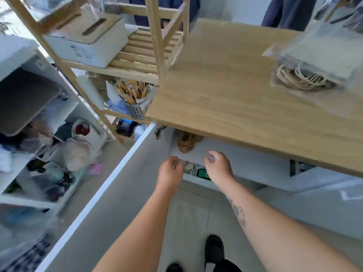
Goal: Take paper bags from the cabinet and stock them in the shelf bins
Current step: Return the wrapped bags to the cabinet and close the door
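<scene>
A flat grey pack of paper bags (191, 154) with brown twine handles (185, 143) sticks out of the open cabinet (245, 165) under the wooden countertop (225, 99). My left hand (170, 170) grips its near left corner. My right hand (218, 166) grips its near edge further right. A second pack of grey paper bags (314, 63) in clear plastic, with pale twine handles, lies on the countertop at the far right. A white bin with a wooden lid (84, 42) stands on the wooden slatted shelf unit (141, 55).
The cabinet door (117, 189) stands open to the left of my arms. A metal cup of pencils (135, 101) sits on a lower shelf. A white shelf unit (29, 154) at left is full of clutter. My shoes (214, 250) are on the grey floor.
</scene>
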`<state>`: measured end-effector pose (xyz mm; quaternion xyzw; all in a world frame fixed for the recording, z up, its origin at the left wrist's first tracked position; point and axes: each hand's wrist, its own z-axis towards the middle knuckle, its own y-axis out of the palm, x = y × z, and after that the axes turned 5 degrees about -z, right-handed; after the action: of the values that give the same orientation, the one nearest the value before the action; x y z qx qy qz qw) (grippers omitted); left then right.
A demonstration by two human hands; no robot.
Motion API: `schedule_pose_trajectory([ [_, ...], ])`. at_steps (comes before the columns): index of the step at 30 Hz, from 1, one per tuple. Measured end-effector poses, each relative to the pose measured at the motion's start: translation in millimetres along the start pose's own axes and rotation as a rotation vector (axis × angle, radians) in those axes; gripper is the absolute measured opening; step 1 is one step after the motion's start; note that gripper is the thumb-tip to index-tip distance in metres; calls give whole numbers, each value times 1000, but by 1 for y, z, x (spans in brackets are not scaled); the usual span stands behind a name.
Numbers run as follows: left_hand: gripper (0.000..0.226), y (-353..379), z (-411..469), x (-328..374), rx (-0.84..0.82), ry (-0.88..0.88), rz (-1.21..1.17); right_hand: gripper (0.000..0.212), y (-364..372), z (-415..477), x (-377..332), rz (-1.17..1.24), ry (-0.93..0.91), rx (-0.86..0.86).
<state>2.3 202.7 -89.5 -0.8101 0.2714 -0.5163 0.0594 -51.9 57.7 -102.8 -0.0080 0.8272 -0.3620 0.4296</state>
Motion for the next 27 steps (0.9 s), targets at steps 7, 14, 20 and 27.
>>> schedule_pose_trajectory([
  [7,11,-45,-64,79,-28,266,273,20,-106,-73,-54,-364,-129,100],
  [14,16,-11,-66,165,-103,471,372,26,-205,-68,-60,-278,-101,366],
  [20,18,59,-32,227,-142,626,413,21,-279,-10,-28,-228,-25,542],
  [27,22,161,34,313,-145,678,394,26,-360,85,2,-227,81,763],
])
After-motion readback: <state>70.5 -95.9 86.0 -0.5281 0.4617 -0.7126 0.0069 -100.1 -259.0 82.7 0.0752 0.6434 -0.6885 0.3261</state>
